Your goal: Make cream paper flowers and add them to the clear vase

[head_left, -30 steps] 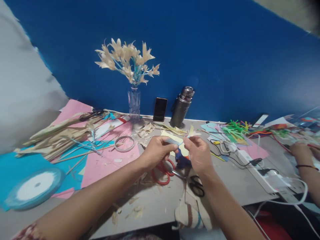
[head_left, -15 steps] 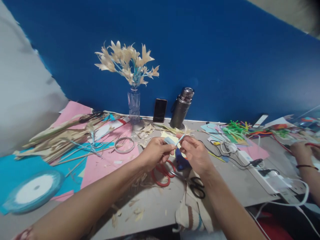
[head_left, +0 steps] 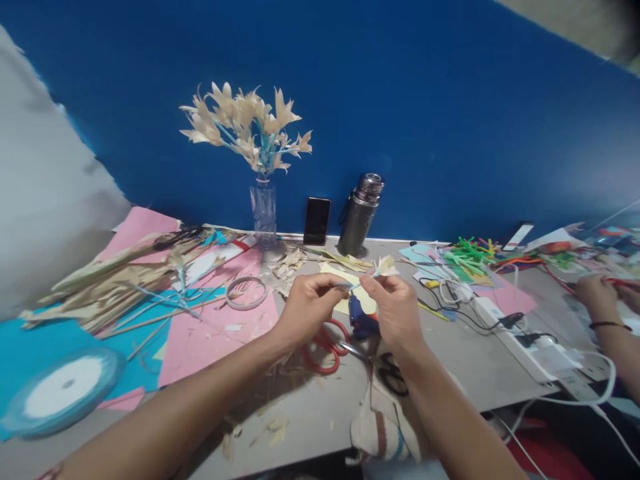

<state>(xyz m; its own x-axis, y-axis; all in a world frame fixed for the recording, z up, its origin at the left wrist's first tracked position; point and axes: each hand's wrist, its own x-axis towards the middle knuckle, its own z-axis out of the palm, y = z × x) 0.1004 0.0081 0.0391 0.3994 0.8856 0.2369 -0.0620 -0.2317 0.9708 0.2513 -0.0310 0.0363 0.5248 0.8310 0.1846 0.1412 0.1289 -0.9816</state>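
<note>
Pinched in my left hand (head_left: pixel 307 310) is a narrow pale-blue strip of tape (head_left: pixel 344 285), mostly hidden by the fingers. My right hand (head_left: pixel 399 312) is closed on a small cream husk flower (head_left: pixel 385 266), whose petals show above the fingertips. The strip runs between both hands to the flower's stem. Beneath them on the table lie red-handled scissors (head_left: pixel 324 350), a blue glue gun (head_left: pixel 361 317) and a black-handled tool (head_left: pixel 393 373). A yellow paper (head_left: pixel 340 270) lies just behind the hands.
Husk flowers (head_left: pixel 250 123) stand in a clear bottle (head_left: pixel 264 213) near a phone (head_left: pixel 317 221) and a flask (head_left: pixel 359 217). A tape spool (head_left: pixel 67 387) and dried husks (head_left: pixel 105 283) lie left. At right are a power strip (head_left: pixel 515 343) and another person's hand (head_left: pixel 595 298).
My hands have drawn slightly apart and turned. The blue strip, flat and visible before, is now mostly covered by my left fingers, and the flower head shows more clearly above my right hand.
</note>
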